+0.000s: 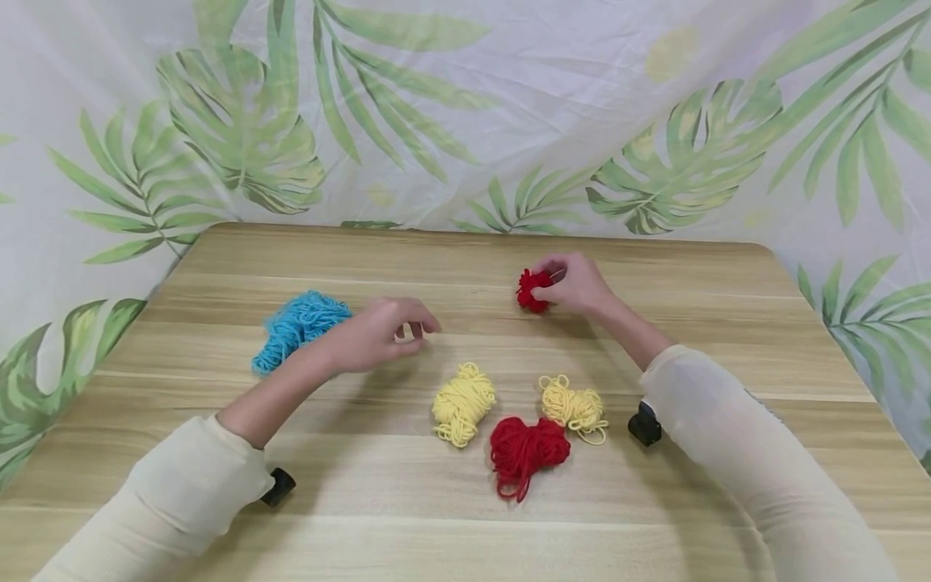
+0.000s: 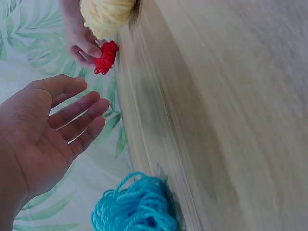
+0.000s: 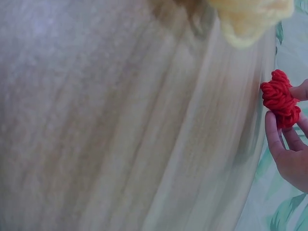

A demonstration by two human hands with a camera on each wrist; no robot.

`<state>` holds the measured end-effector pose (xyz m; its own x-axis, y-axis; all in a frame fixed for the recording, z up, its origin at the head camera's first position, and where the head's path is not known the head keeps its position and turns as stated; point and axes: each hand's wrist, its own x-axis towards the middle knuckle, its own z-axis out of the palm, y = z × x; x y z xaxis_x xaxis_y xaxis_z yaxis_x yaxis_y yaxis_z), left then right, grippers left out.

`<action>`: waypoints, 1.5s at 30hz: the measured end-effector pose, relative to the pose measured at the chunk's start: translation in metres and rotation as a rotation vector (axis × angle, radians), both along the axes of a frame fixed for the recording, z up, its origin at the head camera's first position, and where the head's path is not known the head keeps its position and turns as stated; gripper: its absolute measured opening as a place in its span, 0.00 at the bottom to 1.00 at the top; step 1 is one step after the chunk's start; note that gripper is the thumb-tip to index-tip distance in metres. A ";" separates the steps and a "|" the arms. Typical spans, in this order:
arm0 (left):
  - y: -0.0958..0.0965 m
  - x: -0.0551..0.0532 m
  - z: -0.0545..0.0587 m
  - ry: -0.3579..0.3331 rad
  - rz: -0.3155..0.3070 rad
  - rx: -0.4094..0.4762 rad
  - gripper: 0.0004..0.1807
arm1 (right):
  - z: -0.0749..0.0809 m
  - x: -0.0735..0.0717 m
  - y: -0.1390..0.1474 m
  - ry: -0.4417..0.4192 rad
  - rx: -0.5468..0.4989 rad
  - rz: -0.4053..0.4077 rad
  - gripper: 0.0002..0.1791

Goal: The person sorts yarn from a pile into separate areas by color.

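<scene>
In the head view, a small red yarn bundle (image 1: 534,291) is being pinched between the thumb and fingers of the right hand (image 1: 575,283), out towards the far side of the wooden table (image 1: 393,525); whether the tabletop is being touched by it cannot be told. Over on the left, the left hand (image 1: 378,331) is being held loose above the table, fingers relaxed and slightly bent, and part of the blue yarn bundle (image 1: 301,323) is being covered by hand and wrist. Nearer the front, a cluster is being formed: a larger yellow bundle (image 1: 464,404), a smaller yellow bundle (image 1: 573,404) and, nearest of the three, a larger red bundle (image 1: 529,454). Behind it all, a leaf-patterned cloth (image 1: 538,105) is being displayed.

Across to the left wrist view: the left palm is being shown, fingers gently parted, with the blue strands being caught near the bottom edge. Beyond, the small red bundle is being gripped by the right hand, partly hidden near some yellow yarn.

And in the right wrist view, at the right edge, the small red bundle is being clasped by thumb and fingertips, while blurred yellow yarn is being cropped above.
</scene>
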<state>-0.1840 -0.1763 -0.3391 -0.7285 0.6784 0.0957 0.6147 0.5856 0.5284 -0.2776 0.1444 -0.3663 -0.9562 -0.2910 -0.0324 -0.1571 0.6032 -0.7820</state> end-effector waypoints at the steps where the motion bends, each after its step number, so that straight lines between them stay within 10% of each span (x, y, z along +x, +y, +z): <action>1: 0.001 0.001 0.000 -0.001 -0.008 0.006 0.11 | 0.000 -0.001 0.000 -0.005 -0.004 -0.007 0.18; 45: 0.044 0.022 0.003 0.010 -0.211 0.043 0.11 | -0.004 -0.022 0.013 -0.006 -0.042 -0.101 0.18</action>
